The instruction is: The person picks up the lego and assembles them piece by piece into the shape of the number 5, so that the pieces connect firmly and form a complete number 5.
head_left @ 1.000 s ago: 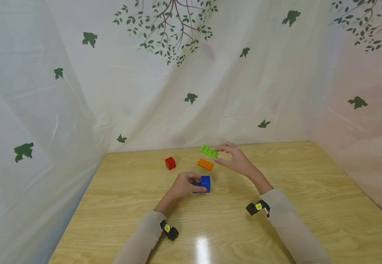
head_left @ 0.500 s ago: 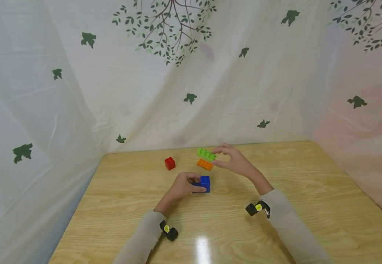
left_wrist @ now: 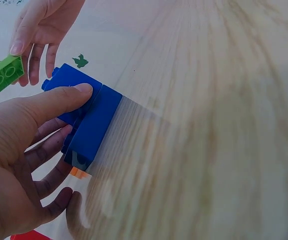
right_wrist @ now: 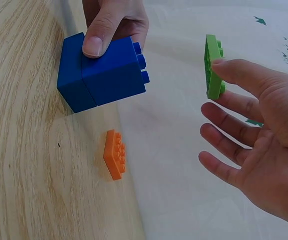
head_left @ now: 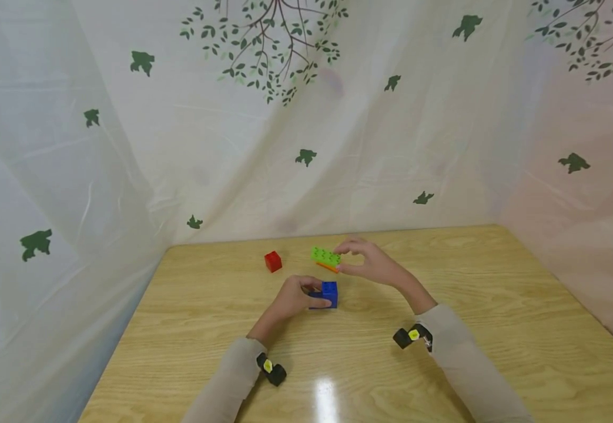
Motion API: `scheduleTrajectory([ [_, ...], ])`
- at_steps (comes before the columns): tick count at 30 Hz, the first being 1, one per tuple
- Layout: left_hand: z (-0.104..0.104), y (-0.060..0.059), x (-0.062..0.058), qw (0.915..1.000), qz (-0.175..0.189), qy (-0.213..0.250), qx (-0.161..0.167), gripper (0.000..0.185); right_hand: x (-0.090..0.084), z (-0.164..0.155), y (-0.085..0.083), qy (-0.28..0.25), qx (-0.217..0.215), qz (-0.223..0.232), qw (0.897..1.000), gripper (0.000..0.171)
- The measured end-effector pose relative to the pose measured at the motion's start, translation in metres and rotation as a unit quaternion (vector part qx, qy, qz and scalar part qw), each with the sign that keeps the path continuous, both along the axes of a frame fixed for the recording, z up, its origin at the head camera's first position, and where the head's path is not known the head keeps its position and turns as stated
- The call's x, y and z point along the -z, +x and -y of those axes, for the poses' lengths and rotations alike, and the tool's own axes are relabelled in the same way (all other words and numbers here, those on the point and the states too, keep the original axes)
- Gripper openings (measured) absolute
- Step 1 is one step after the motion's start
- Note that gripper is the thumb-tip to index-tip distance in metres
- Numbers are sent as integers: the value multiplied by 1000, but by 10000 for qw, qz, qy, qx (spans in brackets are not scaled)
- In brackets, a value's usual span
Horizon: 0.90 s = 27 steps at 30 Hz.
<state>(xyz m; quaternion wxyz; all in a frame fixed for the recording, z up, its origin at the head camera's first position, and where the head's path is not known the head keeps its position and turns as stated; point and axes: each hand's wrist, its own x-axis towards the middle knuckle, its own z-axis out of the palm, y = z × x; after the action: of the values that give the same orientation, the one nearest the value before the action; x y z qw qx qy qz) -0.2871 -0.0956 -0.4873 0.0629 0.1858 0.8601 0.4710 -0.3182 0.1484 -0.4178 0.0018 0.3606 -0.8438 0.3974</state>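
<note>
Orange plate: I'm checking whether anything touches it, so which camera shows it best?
The right wrist view: the orange plate lies flat, whole and untouched on the table. The head view shows only a sliver beneath the green plate. The left wrist view shows just an orange scrap.

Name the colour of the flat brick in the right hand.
Green brick; the right wrist view shows it best.

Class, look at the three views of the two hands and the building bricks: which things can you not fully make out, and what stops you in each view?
- Orange brick: head view, mostly covered by the green brick held above it.
- Red brick: left wrist view, cut off by the bottom edge.
- Blue block: left wrist view, its near side is hidden by the left hand.
- Right hand: right wrist view, cut off at the edge.
</note>
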Motion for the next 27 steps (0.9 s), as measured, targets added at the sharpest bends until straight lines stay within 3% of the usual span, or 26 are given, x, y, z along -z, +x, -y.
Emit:
scheduleTrajectory([
  [14,0,0,-2,10000,-3,-12,-67,38,3,7,3,216,-234,298,9990,39],
  [27,-1,0,0,9999,42,-39,-118,37,11,10,3,268,-285,-19,9992,36],
])
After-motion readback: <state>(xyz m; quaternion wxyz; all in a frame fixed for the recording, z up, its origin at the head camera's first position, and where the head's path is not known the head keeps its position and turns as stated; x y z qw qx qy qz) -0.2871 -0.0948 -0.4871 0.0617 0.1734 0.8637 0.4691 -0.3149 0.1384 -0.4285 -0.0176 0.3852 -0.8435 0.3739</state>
